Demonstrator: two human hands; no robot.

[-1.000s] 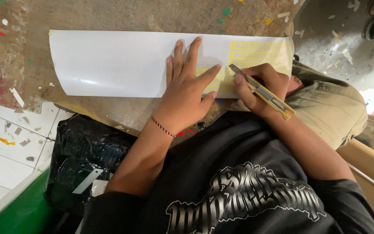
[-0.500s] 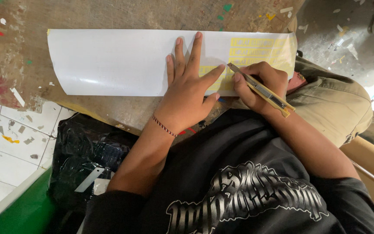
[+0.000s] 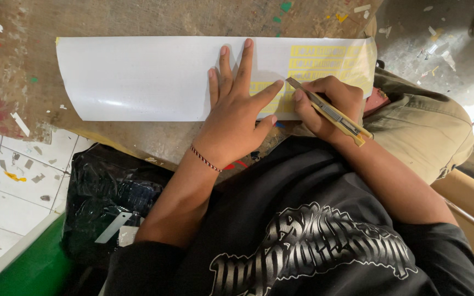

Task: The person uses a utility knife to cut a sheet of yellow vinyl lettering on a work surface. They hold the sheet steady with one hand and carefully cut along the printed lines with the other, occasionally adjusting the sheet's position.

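While your right hand (image 3: 330, 107) was closed around the yellow utility knife (image 3: 330, 112), its blade tip rested on the white sheet (image 3: 144, 77), right at the edge of the yellow printed patch (image 3: 325, 60). Your left hand (image 3: 237, 109) lay flat and open on the sheet just beside the knife tip, fingers (image 3: 245, 60) spread, gripping nothing and pressing the sheet down; a thin braided bracelet (image 3: 205, 159) circled that wrist. You had the sheet lying lengthwise on the worn wooden board (image 3: 138, 16), its yellow end nearest the knife and its plain white end stretching well away past your left hand, slightly curled at the far edge. Below the sheet, off the board's near edge, a black plastic bag (image 3: 105, 192) sat on the tiled floor (image 3: 12, 186), with coloured scraps scattered around.
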